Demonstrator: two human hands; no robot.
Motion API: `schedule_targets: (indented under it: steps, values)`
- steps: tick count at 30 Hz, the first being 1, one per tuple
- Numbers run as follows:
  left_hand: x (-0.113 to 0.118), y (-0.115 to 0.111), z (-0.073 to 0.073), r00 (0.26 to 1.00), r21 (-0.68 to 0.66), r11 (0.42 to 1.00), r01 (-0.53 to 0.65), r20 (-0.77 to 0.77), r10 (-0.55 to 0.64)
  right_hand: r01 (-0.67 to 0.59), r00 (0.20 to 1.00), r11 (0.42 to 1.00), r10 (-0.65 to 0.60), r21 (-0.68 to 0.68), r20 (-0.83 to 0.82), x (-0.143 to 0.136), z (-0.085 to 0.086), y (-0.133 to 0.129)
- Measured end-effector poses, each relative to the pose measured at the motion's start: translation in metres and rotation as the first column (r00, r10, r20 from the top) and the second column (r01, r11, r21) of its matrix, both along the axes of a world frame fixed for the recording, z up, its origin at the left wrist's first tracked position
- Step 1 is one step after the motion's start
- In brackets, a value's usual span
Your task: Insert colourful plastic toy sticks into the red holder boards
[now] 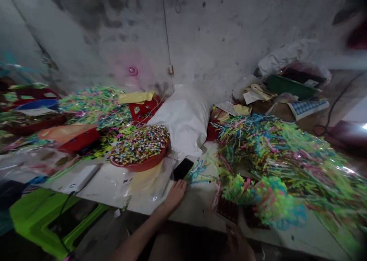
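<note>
Flat, empty left hand (175,195) at lower centre, fingertips touching black phone (183,169) angled toward the upper right; right hand (239,245) unclear

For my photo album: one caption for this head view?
Left hand reaches toward a black phone amid colourful plastic pieces.

The left hand (175,194) is stretched forward on a bare forearm that rises from the bottom edge of the view and slants up to the right. The wrist is straight, the palm faces down, and the fingers (180,184) lie flat, close together and pointing away from the body, gripping nothing. The right hand (237,245) shows only in part at the bottom edge, low and close to the body, dark and blurred; whether its fingers are curled or spread cannot be told.
</note>
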State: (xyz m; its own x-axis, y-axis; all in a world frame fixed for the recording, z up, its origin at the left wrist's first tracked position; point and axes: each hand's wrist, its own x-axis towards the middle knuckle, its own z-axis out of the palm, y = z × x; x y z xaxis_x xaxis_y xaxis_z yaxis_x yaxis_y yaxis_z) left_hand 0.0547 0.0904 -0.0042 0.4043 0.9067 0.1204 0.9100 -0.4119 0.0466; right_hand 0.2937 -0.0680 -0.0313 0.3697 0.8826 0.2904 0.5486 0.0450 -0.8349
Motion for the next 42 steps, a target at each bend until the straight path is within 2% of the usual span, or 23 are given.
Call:
schedule_targets:
  steps: [5,8,10,13,16,18,20,22,25,30,34,36,39,42]
  values:
    - [0.014,0.016,-0.021,0.999,-0.057,0.998,0.039,-0.017,-0.040,-0.113,0.993,0.992,0.114,-0.051,0.016,-0.016,-0.006,0.009]
    - [0.014,0.022,-0.022,0.999,-0.062,0.997,0.042,-0.018,-0.043,-0.126,0.989,0.990,0.131,-0.068,0.071,-0.018,-0.016,0.003]
    - [0.006,0.018,-0.010,0.999,-0.049,0.998,0.037,-0.018,-0.038,-0.125,0.985,0.990,0.131,-0.060,0.109,-0.015,-0.021,-0.002]
    - [-0.014,-0.005,0.023,0.996,0.035,0.995,0.091,0.014,-0.091,-0.115,0.977,0.989,0.130,-0.092,0.172,-0.006,-0.020,-0.004]
    - [-0.029,-0.043,0.060,0.957,0.051,0.956,0.289,-0.001,-0.289,-0.154,0.953,0.977,0.187,-0.147,0.240,-0.008,-0.003,0.003]
    - [-0.030,-0.068,0.077,0.911,0.027,0.911,0.411,-0.014,-0.411,-0.254,0.913,0.951,0.296,-0.175,0.280,-0.017,0.014,0.011]
    - [-0.024,-0.088,0.085,0.884,0.009,0.884,0.468,-0.013,-0.468,-0.382,0.850,0.906,0.422,-0.182,0.315,-0.029,0.031,0.016]
    - [-0.015,-0.100,0.086,0.878,-0.014,0.878,0.479,-0.007,-0.479,-0.487,0.790,0.850,0.526,-0.201,0.313,-0.038,0.044,0.016]
    - [0.003,-0.104,0.087,0.886,-0.069,0.884,0.463,0.004,-0.464,-0.516,0.783,0.823,0.566,-0.238,0.259,-0.041,0.049,0.003]
    - [0.048,-0.106,0.106,0.876,-0.160,0.861,0.482,0.068,-0.478,-0.390,0.880,0.898,0.429,-0.205,0.203,-0.023,0.039,-0.021]
    - [0.094,-0.111,0.115,0.855,-0.145,0.857,0.494,0.259,-0.449,-0.213,0.963,0.967,0.231,-0.137,0.137,0.014,0.029,-0.027]
    - [0.116,-0.109,0.108,0.836,-0.113,0.874,0.472,0.371,-0.403,-0.037,0.995,0.989,0.049,-0.141,0.084,0.039,0.027,-0.025]
    - [0.143,-0.101,0.084,0.831,-0.203,0.875,0.440,0.461,-0.311,0.210,0.978,0.956,-0.206,-0.206,0.043,0.077,0.024,-0.019]
    - [0.165,-0.094,0.053,0.854,-0.383,0.814,0.436,0.461,-0.240,0.301,0.954,0.926,-0.293,-0.228,0.069,0.099,0.021,-0.013]
